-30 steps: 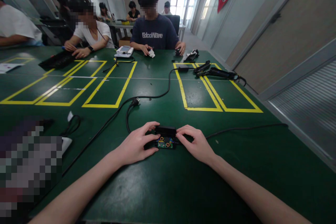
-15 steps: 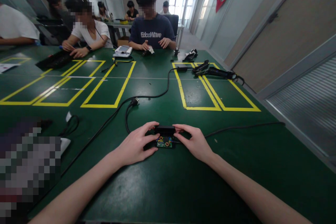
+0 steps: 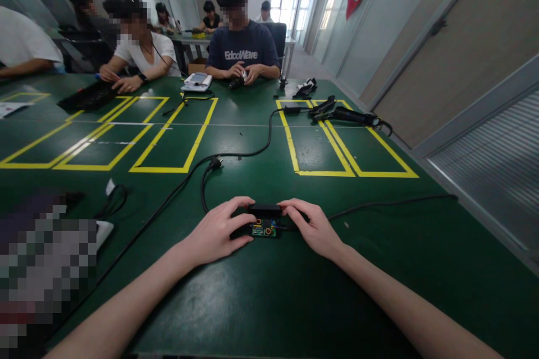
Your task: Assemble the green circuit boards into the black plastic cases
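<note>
A small green circuit board point(image 3: 264, 228) with copper coils lies in a black casing on the green table point(image 3: 320, 303). Along its far edge a black cover point(image 3: 265, 211) stands tilted. My left hand point(image 3: 223, 230) grips the left side of the casing, its fingertips at the cover's left end and its thumb at the near corner. The cover's right end is pinched between the thumb and fingers of my right hand point(image 3: 314, 227). Black cables run out from behind both hands.
A plug point(image 3: 216, 163) lies on the table beyond my left hand, beside a long black cable point(image 3: 168, 196). Yellow tape outlines mark the table. A black device point(image 3: 349, 116) rests at the far right. Several people sit across.
My right thumb has moved up from beside the board to the cover's right end. The cover shows slightly more of its flat face. Across the table, a person's hands have come together.
</note>
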Available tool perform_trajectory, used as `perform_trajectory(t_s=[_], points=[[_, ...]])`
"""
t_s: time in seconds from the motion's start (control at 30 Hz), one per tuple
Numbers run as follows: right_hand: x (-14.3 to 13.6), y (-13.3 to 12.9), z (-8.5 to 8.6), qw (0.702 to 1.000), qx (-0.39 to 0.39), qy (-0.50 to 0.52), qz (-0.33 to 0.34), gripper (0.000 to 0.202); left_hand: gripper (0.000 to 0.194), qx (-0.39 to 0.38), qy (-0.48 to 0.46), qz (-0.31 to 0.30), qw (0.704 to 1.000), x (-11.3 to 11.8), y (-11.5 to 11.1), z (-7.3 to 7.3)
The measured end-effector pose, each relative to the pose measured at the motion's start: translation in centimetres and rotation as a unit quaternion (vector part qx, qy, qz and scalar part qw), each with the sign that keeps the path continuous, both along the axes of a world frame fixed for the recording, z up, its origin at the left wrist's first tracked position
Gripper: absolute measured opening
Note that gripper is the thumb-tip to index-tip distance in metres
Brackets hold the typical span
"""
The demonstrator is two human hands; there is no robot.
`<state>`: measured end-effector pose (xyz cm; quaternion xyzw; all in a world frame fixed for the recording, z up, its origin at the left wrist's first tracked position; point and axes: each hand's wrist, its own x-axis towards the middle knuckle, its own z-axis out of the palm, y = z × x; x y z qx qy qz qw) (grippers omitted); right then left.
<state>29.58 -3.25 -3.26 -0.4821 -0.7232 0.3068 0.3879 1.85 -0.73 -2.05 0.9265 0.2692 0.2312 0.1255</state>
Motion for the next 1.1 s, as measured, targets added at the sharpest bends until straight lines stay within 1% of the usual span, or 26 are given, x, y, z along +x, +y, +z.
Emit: perform_trajectory(t_s=[0.17,0.27,0.53,0.8,0.87,0.93,1.0,1.1], points=[[-0.13,-0.05,0.13,0.999,0.023,-0.008,0.035,0.041,0.028,-0.015,-0.008,-0.004,1.0,0.11,-0.04,-0.04],[-0.21,-0.11,0.14,0.998,0.035,-0.016,0.05,0.041,0.024,-0.009,-0.005,-0.01,1.0,0.18,-0.01,-0.12],[-0.25,-0.16,0.2,0.998,0.03,-0.008,0.053,0.041,0.02,-0.006,0.003,-0.01,1.0,0.26,-0.01,0.05],[-0.17,-0.15,-0.18,0.998,0.041,-0.012,0.055,0.038,0.013,0.007,-0.023,-0.034,0.999,0.18,0.07,-0.1],[-0.18,-0.17,-0.32,0.997,0.053,-0.015,0.059,0.033,0.009,0.011,-0.022,-0.037,0.999,0.27,0.03,0.04],[-0.2,-0.22,-0.38,0.994,0.078,-0.025,0.067,0.022,0.012,0.012,-0.019,-0.038,0.999,0.36,-0.05,0.23],[-0.21,-0.27,-0.32,0.99,0.103,-0.05,0.079,0.01,0.013,0.006,-0.019,-0.033,0.999,0.42,-0.16,0.36],[-0.19,-0.38,-0.02,0.982,0.123,-0.099,0.108,0.003,0.007,-0.003,-0.021,-0.029,0.999,0.47,-0.27,0.32]])
